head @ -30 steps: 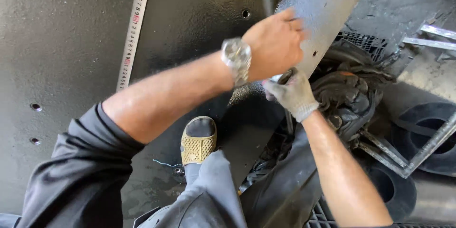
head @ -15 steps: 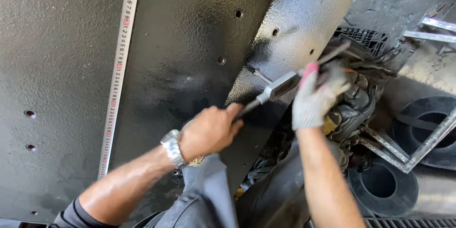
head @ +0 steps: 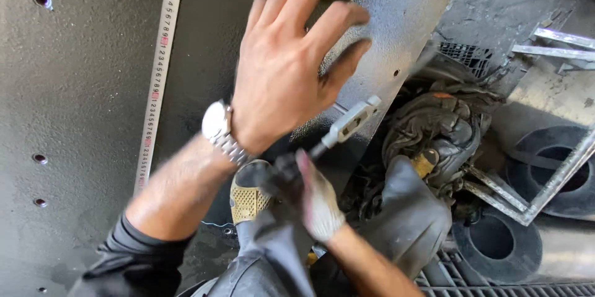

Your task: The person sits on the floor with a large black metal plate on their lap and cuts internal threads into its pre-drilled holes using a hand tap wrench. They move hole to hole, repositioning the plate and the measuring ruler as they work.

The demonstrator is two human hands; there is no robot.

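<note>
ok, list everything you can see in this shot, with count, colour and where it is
metal sheet: one, black, with small holes, fills the left
tape measure: one, white, lying straight up the sheet
metal strip: one, black, slanting at top centre
tool: one, grey head on a dark handle, centre
round rings: two, black, lower right
metal bars: several, silver, right
shoe: one, yellow mesh, bottom centre
watch: one, silver, left wrist
left hand: bare, open, above the tool
right hand: in a pale glove, gripping the tool handle
</note>
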